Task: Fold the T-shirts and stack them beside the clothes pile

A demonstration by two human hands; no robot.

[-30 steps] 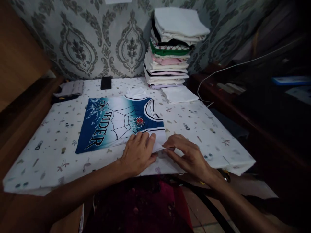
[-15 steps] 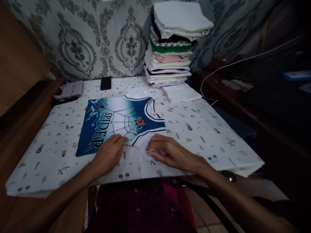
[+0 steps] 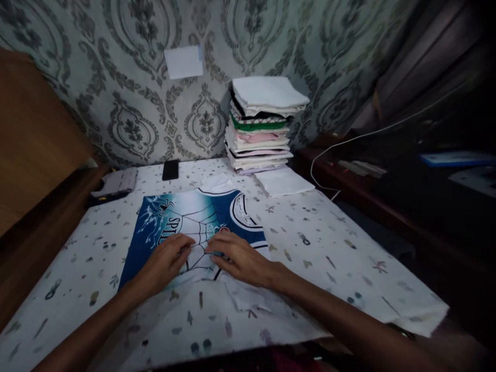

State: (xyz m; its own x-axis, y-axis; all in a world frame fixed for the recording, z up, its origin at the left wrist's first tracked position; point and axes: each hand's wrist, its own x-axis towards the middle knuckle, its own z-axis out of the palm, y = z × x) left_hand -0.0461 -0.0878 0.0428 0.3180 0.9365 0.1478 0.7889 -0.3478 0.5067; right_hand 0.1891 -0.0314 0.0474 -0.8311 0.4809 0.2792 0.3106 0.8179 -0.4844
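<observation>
A blue, teal and white spider-print jersey shirt (image 3: 194, 202) lies on the table, its neckline to the right and its lettering running sideways. My left hand (image 3: 168, 258) rests on the near middle of the print, fingers curved and thumb apart. Close beside it, my right hand (image 3: 240, 258) lies over the chest print near the armhole trim, its fingers stretched out and the thumb apart. Neither hand has cloth gripped that I can see. One white sleeve (image 3: 248, 297) spreads toward me below my right wrist, and the other white sleeve (image 3: 217, 182) sticks out at the far side.
A tall stack of folded clothes (image 3: 258, 134) stands at the back by the wall, with a folded white cloth (image 3: 284, 181) before it. A dark phone (image 3: 170, 169) and a folded grey garment (image 3: 119, 182) lie at the back left. A white cable (image 3: 351, 139) hangs at the right.
My right hand has let go of the white sleeve and moved left onto the shirt's chest. My left hand now lies farther in on the print. The view has tilted up.
</observation>
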